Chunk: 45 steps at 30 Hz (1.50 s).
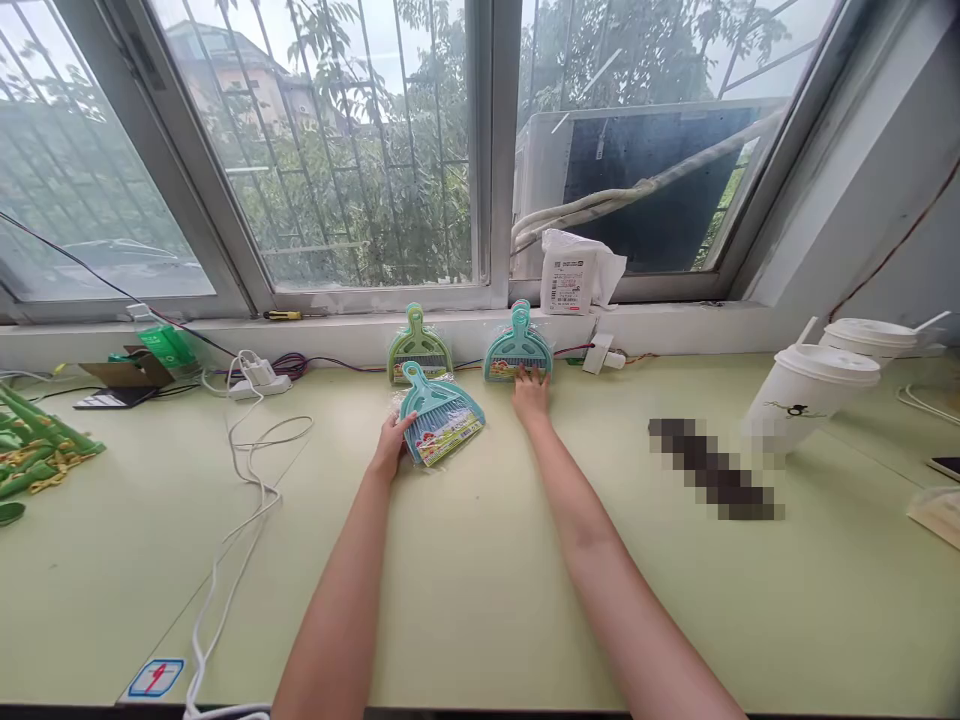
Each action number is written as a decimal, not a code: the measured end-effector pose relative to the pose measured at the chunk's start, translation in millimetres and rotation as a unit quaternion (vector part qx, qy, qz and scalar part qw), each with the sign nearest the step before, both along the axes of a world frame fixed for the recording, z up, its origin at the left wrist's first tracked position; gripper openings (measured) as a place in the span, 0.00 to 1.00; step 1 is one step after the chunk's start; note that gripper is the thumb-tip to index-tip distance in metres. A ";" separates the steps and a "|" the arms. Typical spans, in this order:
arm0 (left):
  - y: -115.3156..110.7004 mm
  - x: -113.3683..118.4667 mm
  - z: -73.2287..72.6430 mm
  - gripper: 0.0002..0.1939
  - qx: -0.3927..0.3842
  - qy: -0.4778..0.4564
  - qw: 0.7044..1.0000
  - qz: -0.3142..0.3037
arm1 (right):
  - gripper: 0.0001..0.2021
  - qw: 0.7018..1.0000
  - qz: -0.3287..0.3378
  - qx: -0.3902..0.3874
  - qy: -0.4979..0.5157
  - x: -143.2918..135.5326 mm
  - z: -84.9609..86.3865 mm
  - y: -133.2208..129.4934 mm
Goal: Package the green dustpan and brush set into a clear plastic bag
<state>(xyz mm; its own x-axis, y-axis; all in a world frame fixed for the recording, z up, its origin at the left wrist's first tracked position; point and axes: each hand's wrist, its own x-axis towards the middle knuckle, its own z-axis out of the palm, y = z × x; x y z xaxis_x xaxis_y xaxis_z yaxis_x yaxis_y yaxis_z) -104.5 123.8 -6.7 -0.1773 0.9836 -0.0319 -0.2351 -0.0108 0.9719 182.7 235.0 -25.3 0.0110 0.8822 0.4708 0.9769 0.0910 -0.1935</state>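
My left hand (pixel 391 446) is closed on the left edge of a light-blue dustpan and brush set (pixel 439 415), wrapped in clear plastic with a colourful label along its lower edge. The set is tilted, its handle pointing up and to the left. My right hand (pixel 531 393) reaches forward with fingers stretched against the lower front of teal dustpan sets (pixel 519 345), which lean on the wall below the window. Pink and green edges show behind the teal one. Left of them, partly hidden by the blue set, a green dustpan set (pixel 417 340) leans upright.
White cables (pixel 259 480) run down the table's left side from a power strip (pixel 260 385). Two lidded white cups (pixel 806 395) stand at right, near a blurred dark item (pixel 712 468). A white paper package (pixel 574 272) and a screwdriver (pixel 283 315) lie on the sill.
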 end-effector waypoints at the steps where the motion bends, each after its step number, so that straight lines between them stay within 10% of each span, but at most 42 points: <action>1: -0.2 0.2 0.0 0.25 0.002 -0.002 1.000 -0.004 | 0.25 1.000 0.008 0.022 0.007 0.3 -0.3 -0.6; 17: -11.3 3.5 7.5 0.26 0.001 -0.015 0.999 -0.035 | 0.22 0.987 0.000 0.125 0.105 0.4 11.4 -24.6; 27: -23.5 37.5 9.8 0.24 0.018 -0.024 0.996 -0.079 | 0.14 0.949 0.268 0.130 0.099 -27.7 25.1 -151.0; 34: -51.9 73.4 15.2 0.22 0.050 -0.044 0.995 -0.080 | 0.22 0.953 0.220 0.028 0.205 -11.3 20.8 -200.8; 37: -60.4 97.2 13.6 0.18 0.034 -0.059 0.995 -0.074 | 0.24 0.909 0.192 -0.067 0.364 14.5 21.6 -197.2; 41: -67.4 123.7 9.8 0.18 0.008 -0.039 0.993 -0.113 | 0.11 0.770 0.151 -0.137 0.605 37.1 23.1 -186.6; 45: -61.3 111.9 12.3 0.24 0.020 0.141 0.976 -0.164 | 0.06 0.687 0.109 -0.116 0.709 43.7 22.2 -181.2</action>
<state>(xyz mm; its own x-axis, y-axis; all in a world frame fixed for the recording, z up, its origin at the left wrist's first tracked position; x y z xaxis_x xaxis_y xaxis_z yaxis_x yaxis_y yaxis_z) 7.5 62.5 5.5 0.1512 0.9884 0.0126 0.0445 -0.0195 0.9988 226.4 53.8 -3.0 0.1684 0.9853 -0.0300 -0.2404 0.0115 -0.9706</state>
